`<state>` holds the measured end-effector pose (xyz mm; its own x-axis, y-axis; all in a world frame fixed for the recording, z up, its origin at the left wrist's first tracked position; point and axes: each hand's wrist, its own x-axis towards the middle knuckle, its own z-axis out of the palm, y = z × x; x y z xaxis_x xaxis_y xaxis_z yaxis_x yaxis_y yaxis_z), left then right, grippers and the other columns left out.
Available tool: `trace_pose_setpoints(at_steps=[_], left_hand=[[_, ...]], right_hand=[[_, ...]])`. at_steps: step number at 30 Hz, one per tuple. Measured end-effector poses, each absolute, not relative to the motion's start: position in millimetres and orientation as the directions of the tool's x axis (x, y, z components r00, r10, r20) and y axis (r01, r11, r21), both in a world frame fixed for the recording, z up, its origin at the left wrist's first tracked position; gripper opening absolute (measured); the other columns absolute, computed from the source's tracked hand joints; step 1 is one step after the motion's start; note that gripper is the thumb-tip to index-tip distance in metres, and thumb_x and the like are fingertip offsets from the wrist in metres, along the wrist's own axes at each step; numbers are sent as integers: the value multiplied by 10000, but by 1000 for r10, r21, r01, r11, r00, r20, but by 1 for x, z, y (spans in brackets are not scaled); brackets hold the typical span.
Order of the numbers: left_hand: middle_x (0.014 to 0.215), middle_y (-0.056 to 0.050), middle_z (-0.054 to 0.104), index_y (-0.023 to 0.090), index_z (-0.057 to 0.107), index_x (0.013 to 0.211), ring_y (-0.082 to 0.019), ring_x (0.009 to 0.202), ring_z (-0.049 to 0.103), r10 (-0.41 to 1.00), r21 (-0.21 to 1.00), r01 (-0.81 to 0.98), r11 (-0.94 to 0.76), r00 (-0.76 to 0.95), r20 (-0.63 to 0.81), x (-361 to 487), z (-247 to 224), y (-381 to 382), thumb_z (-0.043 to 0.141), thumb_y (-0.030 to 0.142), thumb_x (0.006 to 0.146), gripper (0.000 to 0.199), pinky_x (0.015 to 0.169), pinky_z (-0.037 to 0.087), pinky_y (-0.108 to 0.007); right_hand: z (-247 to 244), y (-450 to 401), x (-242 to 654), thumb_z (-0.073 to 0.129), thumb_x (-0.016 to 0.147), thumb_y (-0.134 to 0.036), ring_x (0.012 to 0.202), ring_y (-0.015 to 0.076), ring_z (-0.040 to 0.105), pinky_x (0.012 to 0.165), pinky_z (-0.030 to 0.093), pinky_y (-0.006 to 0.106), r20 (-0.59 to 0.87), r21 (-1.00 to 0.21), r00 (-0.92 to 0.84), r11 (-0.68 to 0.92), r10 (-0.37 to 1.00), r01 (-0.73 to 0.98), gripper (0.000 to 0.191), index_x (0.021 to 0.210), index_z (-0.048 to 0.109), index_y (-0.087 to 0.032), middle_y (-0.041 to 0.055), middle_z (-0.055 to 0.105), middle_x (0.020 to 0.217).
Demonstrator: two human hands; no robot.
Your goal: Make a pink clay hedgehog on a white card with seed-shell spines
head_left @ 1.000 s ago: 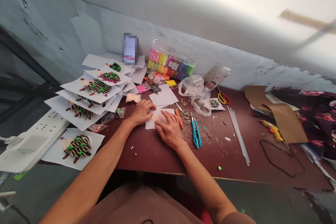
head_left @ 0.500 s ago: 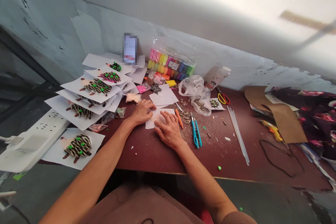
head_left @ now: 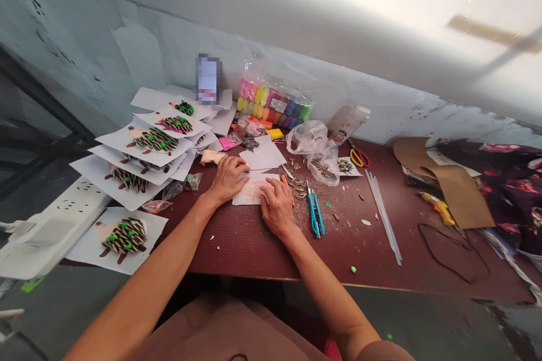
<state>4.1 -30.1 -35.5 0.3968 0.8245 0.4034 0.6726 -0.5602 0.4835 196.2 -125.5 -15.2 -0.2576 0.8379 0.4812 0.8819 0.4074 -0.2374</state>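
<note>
A white sheet of paper (head_left: 240,198) lies on the table between my hands, with a flat peach-coloured clay shape (head_left: 254,188) pressed onto it and marked with a scaly pattern. My left hand (head_left: 228,179) rests palm down on the sheet's left edge, fingers extended. At the right side of the clay is my right hand (head_left: 277,206), fingers bent and apart, with the fingertips at the shape's edge. Nothing shows in either hand. Just beyond the right hand lies an orange stick-like tool (head_left: 287,185), partly hidden. A lump of peach clay (head_left: 212,157) sits behind my left hand.
Finished hedgehog pictures (head_left: 154,139) are stacked at left beside a power strip (head_left: 55,220). Right of my hands lie a blue utility knife (head_left: 315,214), seed husks (head_left: 300,189), scissors (head_left: 359,157), clear glue sticks (head_left: 383,217) and a glue gun (head_left: 440,211). Coloured clay (head_left: 275,104) stands behind.
My right hand has slid right and lifted off the middle of the clay, its fingers more bent, so the patterned shape shows. The left hand has barely moved.
</note>
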Motion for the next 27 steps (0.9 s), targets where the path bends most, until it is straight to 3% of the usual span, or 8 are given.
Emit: trace_pose_setpoints(at_steps=[4, 8, 15, 23, 27], left_hand=[[1112, -78, 670, 232, 734, 1012, -289, 1152, 538, 837, 482, 690, -540, 383, 390, 5, -33, -32, 595, 234, 876, 193, 1200, 228, -571], [1045, -77, 675, 233, 733, 1016, -296, 1089, 543, 869, 497, 714, -494, 379, 318, 6, -32, -29, 601, 262, 865, 202, 1140, 287, -573], [977, -73, 666, 225, 695, 843, -298, 1043, 545, 895, 473, 762, -443, 405, 187, 9, -24, -20, 608, 242, 836, 89, 991, 377, -500], [893, -48, 696, 230, 644, 837, -278, 959, 557, 891, 521, 722, -455, 377, 254, 10, -28, -17, 572, 183, 833, 86, 942, 376, -485], [1015, -74, 680, 237, 677, 928, -301, 1021, 546, 888, 528, 717, -455, 318, 332, 13, -29, -18, 597, 192, 823, 140, 943, 386, -492]], right_hand=[[-15, -126, 196, 550, 954, -177, 1218, 264, 527, 1146, 383, 500, 477, -231, -271, 417, 836, 879, 210, 1120, 676, -203, 125, 620, 1306], [-14, -125, 197, 549, 954, -173, 1224, 266, 523, 1150, 381, 512, 470, -234, -280, 424, 837, 875, 214, 1120, 680, -206, 127, 610, 1312], [-16, -124, 197, 554, 953, -172, 1254, 255, 513, 1168, 358, 524, 457, -251, -271, 415, 847, 875, 216, 1109, 688, -239, 102, 600, 1325], [-11, -124, 195, 536, 986, -210, 1264, 263, 505, 1170, 346, 501, 410, -266, -258, 385, 875, 884, 238, 1159, 699, -217, 127, 598, 1336], [-9, -125, 194, 555, 990, -247, 1285, 270, 486, 1182, 320, 506, 363, -242, -261, 361, 895, 901, 238, 1168, 713, -242, 125, 571, 1368]])
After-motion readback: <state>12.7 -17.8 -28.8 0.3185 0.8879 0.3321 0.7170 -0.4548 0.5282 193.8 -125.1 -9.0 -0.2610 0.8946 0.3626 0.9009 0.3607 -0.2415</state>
